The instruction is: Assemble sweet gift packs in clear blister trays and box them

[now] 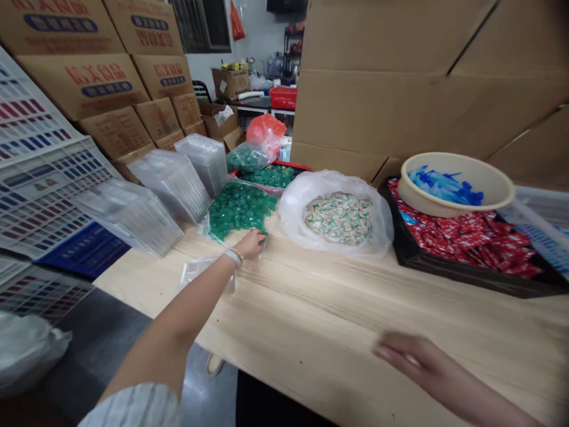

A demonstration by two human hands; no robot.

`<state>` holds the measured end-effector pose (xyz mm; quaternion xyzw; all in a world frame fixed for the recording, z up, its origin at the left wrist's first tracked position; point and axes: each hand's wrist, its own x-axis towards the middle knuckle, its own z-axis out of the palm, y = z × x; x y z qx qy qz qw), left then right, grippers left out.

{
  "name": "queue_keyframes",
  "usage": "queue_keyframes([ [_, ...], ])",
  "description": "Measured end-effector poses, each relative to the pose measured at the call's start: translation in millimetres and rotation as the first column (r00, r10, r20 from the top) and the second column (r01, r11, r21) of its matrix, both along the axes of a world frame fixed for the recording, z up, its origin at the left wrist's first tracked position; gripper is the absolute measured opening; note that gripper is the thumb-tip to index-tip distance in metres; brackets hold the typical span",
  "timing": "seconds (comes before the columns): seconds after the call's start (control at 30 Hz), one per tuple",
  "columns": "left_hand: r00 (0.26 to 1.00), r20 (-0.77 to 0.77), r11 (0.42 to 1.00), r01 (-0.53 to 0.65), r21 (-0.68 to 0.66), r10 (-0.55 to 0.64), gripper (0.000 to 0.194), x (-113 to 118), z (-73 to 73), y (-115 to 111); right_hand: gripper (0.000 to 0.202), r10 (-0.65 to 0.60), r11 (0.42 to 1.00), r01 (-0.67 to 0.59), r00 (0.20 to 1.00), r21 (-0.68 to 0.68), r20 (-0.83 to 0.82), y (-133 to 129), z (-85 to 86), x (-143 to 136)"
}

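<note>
My left hand reaches to the near edge of a pile of small shiny green pieces in clear plastic. Its fingers are pinched together, with a small green piece at their tips. Beneath my left forearm lies a clear plastic tray, partly hidden by the arm. Over the bare wood at the right, my right hand is smeared by motion; its fingers look bent, and I cannot make out anything in them. A white plastic bag of small printed packets lies between the hands, farther back.
Stacks of clear plastic trays stand at the table's left. On the right, a black tray holds red packets, with a cream basin of blue packets on it. Cardboard rises behind; crates stand left.
</note>
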<state>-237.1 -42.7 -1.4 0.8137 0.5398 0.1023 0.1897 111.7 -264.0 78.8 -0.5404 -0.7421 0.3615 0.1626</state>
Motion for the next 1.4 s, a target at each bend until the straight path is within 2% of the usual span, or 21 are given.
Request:
queue_keyframes([
  [0.07, 0.998, 0.004, 0.998, 0.06, -0.001, -0.06, 0.037, -3, 1.1, 2, 0.028, 0.215, 0.974, -0.217, 0.976, -0.058, -0.041, 61, -0.7, -50],
  [0.1, 0.996, 0.003, 0.996, 0.087, -0.004, -0.087, 0.033, -6, 2.5, 1, 0.027, 0.28, 0.958, -0.282, 0.958, -0.042, -0.056, 91, -3.8, -77],
  [0.2, 0.987, 0.003, 0.987, 0.159, -0.014, -0.159, 0.023, -16, 8.4, -10, 0.022, 0.282, 0.948, -0.278, 0.96, 0.152, 0.0, 172, -20.7, -148],
  [0.3, 0.985, -0.021, 0.985, 0.173, 0.005, -0.173, 0.021, -26, 12.8, -25, 0.018, 0.233, 0.935, -0.243, 0.97, 0.259, 0.068, 223, -38.5, -195],
  [0.4, 0.992, -0.079, 0.995, 0.1, 0.007, -0.099, 0.021, -26, 11.4, -38, 0.011, 0.231, 0.938, -0.278, 0.947, 0.207, 0.224, 247, -48.6, -221],
  [0.5, 0.996, -0.083, 0.999, 0.017, -0.028, -0.019, 0.022, -18, 5.7, -46, 0.004, 0.23, 0.947, -0.293, 0.904, 0.132, 0.359, 260, -54.7, -232],
  [0.6, 0.997, -0.048, 0.996, -0.069, -0.059, 0.066, 0.024, -12, 2.0, -46, 0.006, 0.179, 0.965, -0.235, 0.913, 0.114, 0.367, 273, -62.6, -231],
  [0.67, 0.987, 0.003, 0.983, -0.159, -0.091, 0.16, 0.023, -15, 2.7, -37, 0.01, 0.056, 0.984, -0.105, 0.95, 0.146, 0.308, 283, -67.9, -229],
  [0.73, 0.957, 0.069, 0.955, -0.275, -0.113, 0.284, 0.023, -21, 5.3, -22, 0.012, -0.065, 0.986, 0.037, 0.982, 0.162, 0.177, 290, -71.4, -228],
  [0.8, 0.919, 0.113, 0.925, -0.367, -0.101, 0.377, 0.023, -26, 7.8, -9, 0.012, -0.103, 0.986, 0.095, 0.993, 0.134, 0.053, 294, -72.2, -229],
  [0.83, 0.915, 0.117, 0.922, -0.377, -0.09, 0.386, 0.022, -27, 8.3, -5, 0.012, -0.089, 0.989, 0.085, 0.996, 0.124, 0.029, 293, -71.8, -229],
  [0.9, 0.938, 0.115, 0.945, -0.319, -0.077, 0.326, 0.019, -25, 7.4, -3, 0.011, -0.036, 0.992, 0.031, 0.999, 0.126, 0.039, 287, -70.7, -229],
  [1.0, 0.983, 0.092, 0.986, -0.154, -0.063, 0.159, 0.019, -15, 3.0, -13, 0.011, 0.178, 0.963, -0.195, 0.978, 0.184, 0.105, 266, -73.0, -219],
  [1.07, 0.989, 0.062, 0.988, -0.132, -0.075, 0.137, 0.022, -11, 1.1, -19, 0.015, 0.317, 0.912, -0.339, 0.94, 0.23, 0.128, 250, -77.7, -208],
  [1.1, 0.986, 0.048, 0.984, -0.152, -0.091, 0.157, 0.022, -11, 1.1, -21, 0.017, 0.351, 0.894, -0.372, 0.928, 0.249, 0.127, 243, -80.5, -202],
  [1.2, 0.958, 0.097, 0.957, -0.258, -0.132, 0.271, 0.019, -14, 5.0, -16, 0.021, 0.357, 0.889, -0.366, 0.93, 0.273, 0.084, 229, -87.1, -186],
  [1.27, 0.938, 0.176, 0.951, -0.278, -0.137, 0.3, 0.019, -15, 9.0, -8, 0.022, 0.379, 0.88, -0.376, 0.924, 0.291, 0.047, 226, -89.3, -179],
  [1.33, 0.955, 0.202, 0.971, -0.192, -0.141, 0.218, 0.019, -13, 12.1, -2, 0.023, 0.408, 0.864, -0.398, 0.912, 0.309, 0.034, 225, -90.8, -175],
  [1.4, 0.983, 0.166, 0.984, -0.045, -0.17, 0.074, 0.02, -10, 13.4, 2, 0.024, 0.43, 0.848, -0.42, 0.902, 0.325, 0.043, 225, -92.3, -172],
])
